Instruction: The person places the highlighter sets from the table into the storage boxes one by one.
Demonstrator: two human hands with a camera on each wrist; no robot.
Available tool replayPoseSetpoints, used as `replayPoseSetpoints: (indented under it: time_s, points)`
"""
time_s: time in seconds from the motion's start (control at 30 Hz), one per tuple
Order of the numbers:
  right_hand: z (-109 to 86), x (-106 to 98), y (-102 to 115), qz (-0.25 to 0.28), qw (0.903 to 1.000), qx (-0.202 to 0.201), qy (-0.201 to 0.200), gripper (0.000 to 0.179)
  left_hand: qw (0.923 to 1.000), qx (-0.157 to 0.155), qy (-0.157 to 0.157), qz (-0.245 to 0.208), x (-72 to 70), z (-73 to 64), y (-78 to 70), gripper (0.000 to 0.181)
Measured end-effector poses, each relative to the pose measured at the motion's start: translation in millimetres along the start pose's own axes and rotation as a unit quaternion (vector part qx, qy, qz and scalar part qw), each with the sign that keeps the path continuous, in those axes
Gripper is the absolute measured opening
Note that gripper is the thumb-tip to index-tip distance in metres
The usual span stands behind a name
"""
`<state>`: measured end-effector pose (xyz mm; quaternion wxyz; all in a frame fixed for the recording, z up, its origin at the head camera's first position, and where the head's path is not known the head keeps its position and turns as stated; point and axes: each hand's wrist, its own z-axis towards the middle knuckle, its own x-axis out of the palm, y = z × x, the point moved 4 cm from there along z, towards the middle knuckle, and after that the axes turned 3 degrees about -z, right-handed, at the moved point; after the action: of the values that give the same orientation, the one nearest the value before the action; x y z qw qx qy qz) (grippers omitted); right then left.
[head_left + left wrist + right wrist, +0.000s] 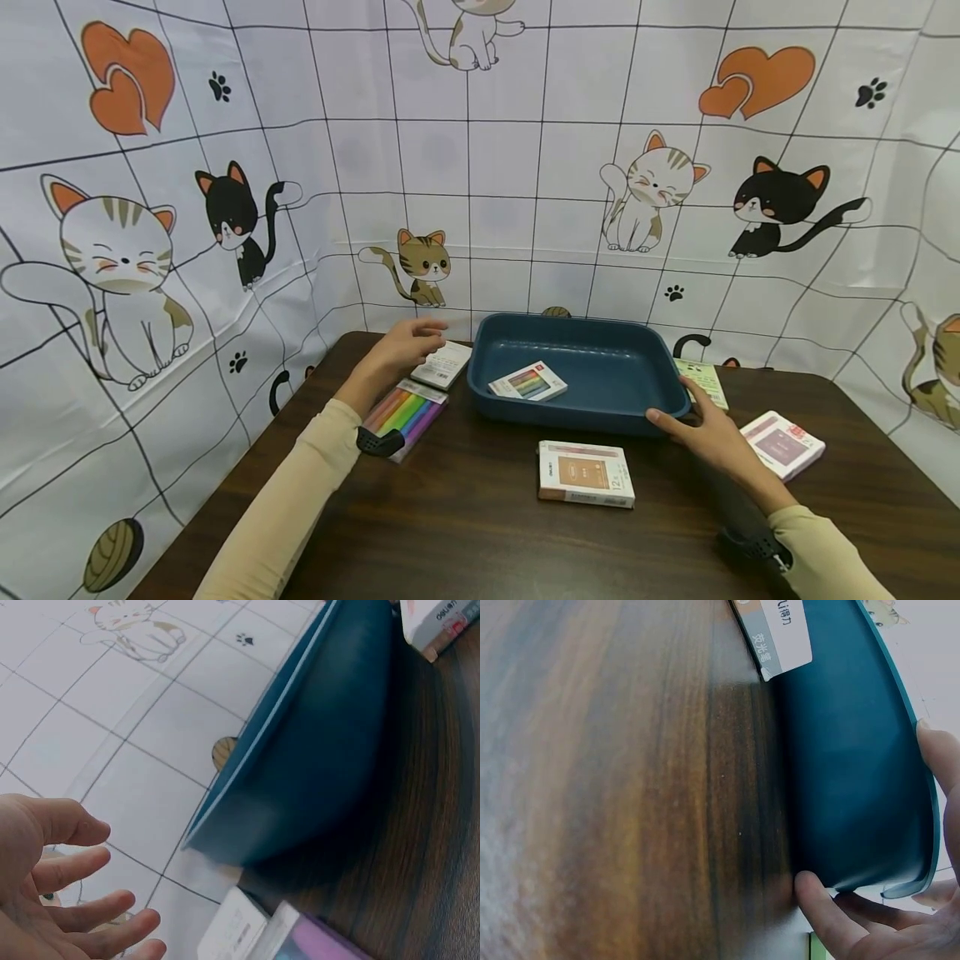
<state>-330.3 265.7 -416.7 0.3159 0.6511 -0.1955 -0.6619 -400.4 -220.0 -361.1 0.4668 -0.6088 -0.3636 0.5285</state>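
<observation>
A dark blue tray (607,375) stands at the back of the table, a small white box with rainbow stripes (528,382) lying inside it. My right hand (707,429) grips the tray's front right corner; in the right wrist view one fingertip touches the rim and others are at the lower wall (855,787). Left of the tray, my left hand (405,346) hovers with loosely spread fingers, holding nothing. Below it lie a white card-like pack (444,365) and a flat pack of coloured pens (411,410), partly hidden by the wrist strap.
A white box with an orange panel (585,473) lies in front of the tray. To the right are a white box with a mauve panel (782,445) and a green pack (705,379) partly behind the right hand. A white cat-print sheet (510,192) hangs behind the table.
</observation>
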Motion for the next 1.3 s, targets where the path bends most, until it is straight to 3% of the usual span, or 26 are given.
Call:
replayPoseSetpoints:
  time_s: [0.3, 0.47, 0.7, 0.93, 1.3]
  points:
    - [-1.3, 1, -2, -0.006, 1.0000, 0.007, 0.003, 0.107, 0.9994, -0.022, -0.028, 0.001, -15.0, 11.9, 30.2, 0.044]
    - [-1.3, 1, -3, -0.011, 0.9999, 0.007, 0.003, 0.107, 0.9989, -0.025, -0.041, -0.003, -21.6, 14.9, 39.4, 0.044]
    - [0.0, 1, -4, -0.021, 0.9997, 0.012, 0.005, 0.108, 0.9984, -0.035, -0.045, 0.005, -21.6, 15.2, 43.4, 0.043]
    - [2.0, 0, -4, -0.012, 0.9999, 0.007, 0.003, 0.107, 0.9977, -0.043, -0.041, -0.034, -19.7, 19.4, 41.7, 0.043]
    - [3.9, -1, -3, -0.008, 0.9999, 0.006, 0.001, 0.107, 0.9975, -0.050, -0.046, -0.022, -19.7, 22.6, 39.5, 0.043]
